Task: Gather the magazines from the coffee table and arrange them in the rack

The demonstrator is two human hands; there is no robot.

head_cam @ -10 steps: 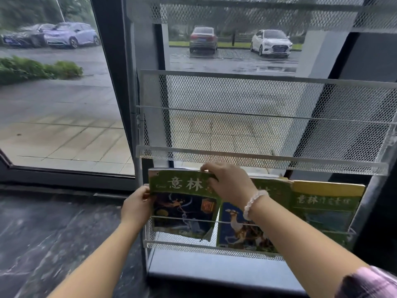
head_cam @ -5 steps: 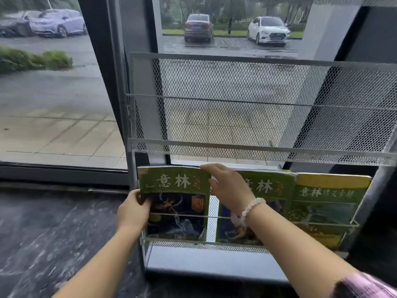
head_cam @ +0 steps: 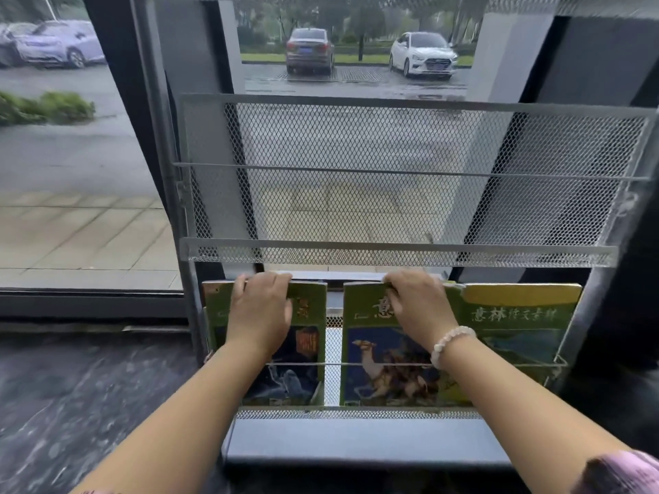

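Observation:
Three magazines stand upright side by side in the lowest pocket of a grey mesh rack (head_cam: 392, 251). The left magazine (head_cam: 306, 361) has a green top and a dark blue picture. My left hand (head_cam: 260, 311) lies over its top edge, fingers curled behind it. On the middle magazine (head_cam: 378, 369), green with a camel picture, my right hand (head_cam: 420, 311) grips the top edge. The right magazine (head_cam: 520, 315) has a yellow and green cover and stands partly behind the middle one, untouched.
The rack's upper pockets (head_cam: 392, 172) hold nothing. It stands against a dark window frame (head_cam: 142, 137), with a car park outside. A dark marbled floor (head_cam: 71, 404) spreads to the left. A grey base ledge (head_cam: 356, 440) juts out under the rack.
My left hand rose from the left magazine's side edge to its top. My right hand moved from the left magazine to the top of the middle one. The left magazine now stands straight.

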